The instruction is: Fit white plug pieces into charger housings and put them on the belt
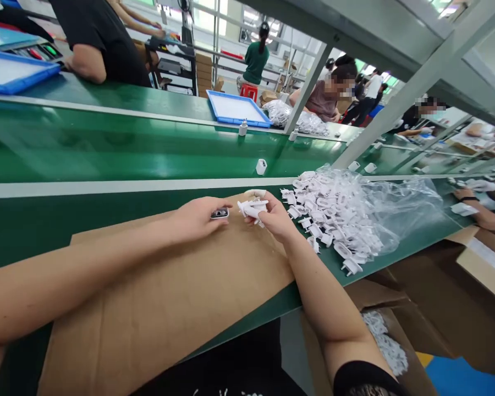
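My left hand is closed around a small white charger housing, whose dark inside faces my other hand. Just to the right, my right hand grips several white plug pieces with thin prongs. A pale covering wraps one of its fingertips. Both hands are above a brown cardboard sheet, and a small gap separates what they hold. To the right of my right hand lies a heap of white plug pieces, partly spilling from a clear plastic bag.
A green conveyor belt runs across, carrying a white charger housing and others farther right. A blue-rimmed tray lies beyond it. A slanted metal frame crosses on the right. Below stands an open cardboard box. Co-workers sit along the line.
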`<state>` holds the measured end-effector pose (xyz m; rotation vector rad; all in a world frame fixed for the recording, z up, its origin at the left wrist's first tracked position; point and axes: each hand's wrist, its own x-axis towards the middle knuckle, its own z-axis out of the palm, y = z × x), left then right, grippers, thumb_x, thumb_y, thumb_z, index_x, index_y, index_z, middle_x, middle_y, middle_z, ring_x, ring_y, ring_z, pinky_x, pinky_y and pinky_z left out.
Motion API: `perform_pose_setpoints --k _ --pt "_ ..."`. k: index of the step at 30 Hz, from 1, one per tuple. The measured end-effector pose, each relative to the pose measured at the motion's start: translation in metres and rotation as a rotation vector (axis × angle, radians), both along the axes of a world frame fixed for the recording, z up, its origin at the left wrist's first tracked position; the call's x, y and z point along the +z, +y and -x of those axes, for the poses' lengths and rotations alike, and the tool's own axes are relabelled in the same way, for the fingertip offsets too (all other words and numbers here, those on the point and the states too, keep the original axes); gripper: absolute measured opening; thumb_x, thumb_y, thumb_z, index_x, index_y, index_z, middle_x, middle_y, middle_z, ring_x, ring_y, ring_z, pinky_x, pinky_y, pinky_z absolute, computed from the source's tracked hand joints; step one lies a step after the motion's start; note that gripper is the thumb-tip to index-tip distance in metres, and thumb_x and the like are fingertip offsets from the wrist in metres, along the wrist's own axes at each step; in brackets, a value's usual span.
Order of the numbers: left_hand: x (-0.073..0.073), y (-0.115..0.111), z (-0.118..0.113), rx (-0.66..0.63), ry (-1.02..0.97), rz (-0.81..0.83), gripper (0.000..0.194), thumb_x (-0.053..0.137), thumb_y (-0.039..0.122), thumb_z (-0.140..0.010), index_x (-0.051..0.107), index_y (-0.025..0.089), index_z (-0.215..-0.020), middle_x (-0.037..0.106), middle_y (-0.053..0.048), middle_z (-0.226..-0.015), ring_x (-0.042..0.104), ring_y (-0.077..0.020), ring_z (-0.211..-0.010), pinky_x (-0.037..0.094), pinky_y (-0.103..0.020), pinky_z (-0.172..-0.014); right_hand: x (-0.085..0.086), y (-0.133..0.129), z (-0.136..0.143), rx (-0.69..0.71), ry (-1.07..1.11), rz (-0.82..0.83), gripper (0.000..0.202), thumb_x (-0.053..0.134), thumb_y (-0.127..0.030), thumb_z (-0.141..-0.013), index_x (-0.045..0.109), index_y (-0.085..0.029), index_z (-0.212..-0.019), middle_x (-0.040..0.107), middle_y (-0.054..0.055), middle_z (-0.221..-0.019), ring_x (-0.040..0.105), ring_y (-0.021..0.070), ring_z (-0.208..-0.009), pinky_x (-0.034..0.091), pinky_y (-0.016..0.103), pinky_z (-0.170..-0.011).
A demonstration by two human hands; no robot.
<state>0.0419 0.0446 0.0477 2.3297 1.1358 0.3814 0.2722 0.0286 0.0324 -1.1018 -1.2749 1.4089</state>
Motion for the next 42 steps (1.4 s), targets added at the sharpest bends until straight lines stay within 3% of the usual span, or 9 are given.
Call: perform_pose_setpoints --k 6,11,14,18,22,29,35,38,42 --pt "-0.025 -0.017 0.017 0.134 -0.212 0.153 0.087 0.08 0.057 -0.072 0.051 0.022 -0.146 0.06 -0.014 -0.142 0.064 -0.0319 -0.118 0.055 -0.044 -0.096 0.0 -0.003 0.006 0.034 -0.094 0.058 0.041 0.086 -0.032 -0.062 0.064 -0.02 -0.095 0.074 0.004 -0.085 0.068 0.0165 -0.07 0.05 0.028 -0.06" --pt "-0.039 -0.018 0.025 0.049 -0.349 0.151 0.044 0.063 0.048 -0.089 0.067 0.025 -0.127 0.07 -0.008 -0.121 0.066 -0.0269 -0.106 0.057 -0.041 -0.09 0.0 -0.009 0.011 -0.016 -0.248 -0.016 0.036 0.085 -0.03 -0.067 0.067 -0.022 -0.096 0.07 0.0 -0.08 0.059 0.0127 -0.064 0.046 0.027 -0.057" --pt "-0.043 -0.02 0.025 0.082 -0.338 0.12 0.046 0.068 0.051 -0.084 0.068 0.024 -0.122 0.07 -0.009 -0.118 0.065 -0.0289 -0.106 0.057 -0.043 -0.09 0.002 -0.012 0.012 0.028 -0.229 0.011 0.034 0.083 -0.031 -0.069 0.07 -0.022 -0.099 0.071 0.001 -0.087 0.057 0.0117 -0.065 0.047 0.027 -0.058" --pt "-0.043 -0.021 0.028 0.043 -0.353 0.142 0.069 0.073 0.047 -0.081 0.056 0.025 -0.143 0.064 -0.011 -0.135 0.062 -0.0291 -0.115 0.055 -0.043 -0.095 0.003 -0.013 0.012 0.036 -0.108 0.069 0.038 0.084 -0.03 -0.068 0.067 -0.023 -0.101 0.068 -0.002 -0.081 0.06 0.0111 -0.063 0.049 0.026 -0.06" --pt "-0.043 -0.019 0.031 -0.072 -0.404 0.133 0.051 0.061 0.037 -0.091 0.06 0.029 -0.141 0.069 -0.008 -0.125 0.063 -0.0263 -0.112 0.052 -0.042 -0.098 0.006 -0.018 0.016 0.048 -0.075 0.113 0.043 0.083 -0.032 -0.073 0.063 -0.026 -0.11 0.066 -0.004 -0.079 0.062 0.0106 -0.059 0.049 0.025 -0.057" --pt "-0.036 -0.032 0.027 0.072 -0.496 -0.056 0.063 0.077 0.055 -0.08 0.063 0.025 -0.134 0.069 -0.009 -0.124 0.061 -0.0254 -0.104 0.053 -0.042 -0.095 0.008 -0.037 0.035 -0.074 -0.196 -0.048 0.026 0.081 -0.033 -0.077 0.064 -0.024 -0.095 0.07 0.0 -0.086 0.067 0.0136 -0.065 0.055 0.029 -0.062" --pt "-0.019 -0.035 0.021 0.172 -0.718 0.302 0.042 0.068 0.047 -0.089 0.069 0.022 -0.123 0.075 -0.006 -0.102 0.068 -0.0182 -0.086 0.059 -0.033 -0.076 0.008 -0.044 0.036 0.061 -0.126 -0.025 0.029 0.074 -0.045 -0.086 0.068 -0.027 -0.108 0.071 0.002 -0.083 0.069 0.0171 -0.066 0.058 0.033 -0.06" --pt "-0.01 -0.029 0.023 0.217 -0.775 0.494 0.042 0.068 0.045 -0.089 0.069 0.02 -0.122 0.076 -0.007 -0.101 0.071 -0.0179 -0.08 0.062 -0.034 -0.073 0.009 -0.043 0.032 -0.007 -0.197 -0.234 0.028 0.069 -0.043 -0.091 0.068 -0.028 -0.115 0.072 0.006 -0.1 0.07 0.0173 -0.07 0.059 0.035 -0.063" --pt "-0.004 -0.029 0.022 0.178 -0.764 0.605 0.037 0.068 0.044 -0.09 0.072 0.021 -0.119 0.077 -0.007 -0.097 0.071 -0.0178 -0.074 0.063 -0.035 -0.067 0.009 -0.041 0.03 -0.11 -0.512 -0.719 0.027 0.07 -0.032 -0.092 0.07 -0.029 -0.119 0.069 0.01 -0.126 0.071 0.0244 -0.104 0.062 0.043 -0.087"
